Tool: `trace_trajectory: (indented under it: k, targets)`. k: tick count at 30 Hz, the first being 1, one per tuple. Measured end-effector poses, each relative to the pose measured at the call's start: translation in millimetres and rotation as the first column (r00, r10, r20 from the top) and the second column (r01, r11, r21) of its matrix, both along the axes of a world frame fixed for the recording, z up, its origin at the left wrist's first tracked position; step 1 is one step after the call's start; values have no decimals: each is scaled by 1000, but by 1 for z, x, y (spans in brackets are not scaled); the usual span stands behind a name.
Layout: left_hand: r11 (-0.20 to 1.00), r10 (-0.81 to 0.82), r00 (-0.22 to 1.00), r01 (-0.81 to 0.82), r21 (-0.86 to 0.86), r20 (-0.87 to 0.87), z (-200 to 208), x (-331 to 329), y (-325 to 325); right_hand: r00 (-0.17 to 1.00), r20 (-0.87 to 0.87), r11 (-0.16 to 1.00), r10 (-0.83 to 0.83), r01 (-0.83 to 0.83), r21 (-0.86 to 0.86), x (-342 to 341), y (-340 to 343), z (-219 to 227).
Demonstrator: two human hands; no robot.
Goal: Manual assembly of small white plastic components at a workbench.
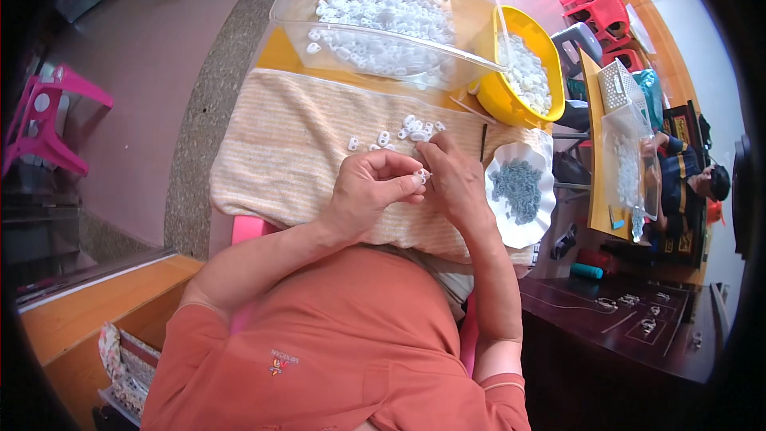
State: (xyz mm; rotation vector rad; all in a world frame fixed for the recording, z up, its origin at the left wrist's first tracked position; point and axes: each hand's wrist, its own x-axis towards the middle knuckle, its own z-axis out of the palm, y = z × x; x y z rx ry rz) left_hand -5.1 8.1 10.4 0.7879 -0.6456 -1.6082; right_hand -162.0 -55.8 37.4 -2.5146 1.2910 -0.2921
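My left hand (369, 190) pinches a small white plastic piece (421, 178) between thumb and forefinger, in front of my chest. Against it, with fingers bent together, works my right hand (456, 179); what its fingertips hold is hidden. Just beyond both hands, a loose group of similar white pieces with round holes (384, 138) lies on a striped beige towel (279, 136). To the right of my right hand, a white fluted dish (538, 223) holds a heap of tiny grey parts (519, 189), too small to name.
A clear plastic bin (291, 12) of white pieces stands at the table's far side, beside a yellow basin (556, 64) of more. A thin dark stick (483, 142) lies near the dish. At right, another person (686, 175) sits at a table. A pink stool (60, 120) stands left.
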Motion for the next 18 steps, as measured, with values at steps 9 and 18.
trace_trajectory:
  k: [9,18]
  targets:
    - [1000,7,1000,-6,29,-18,-2,2,-2,968,252,990,-14,49,-134,-6,1,-11]
    - [1000,6,1000,-5,29,-21,-3,3,-2,615,653,846,-442,44,531,-22,15,-20]
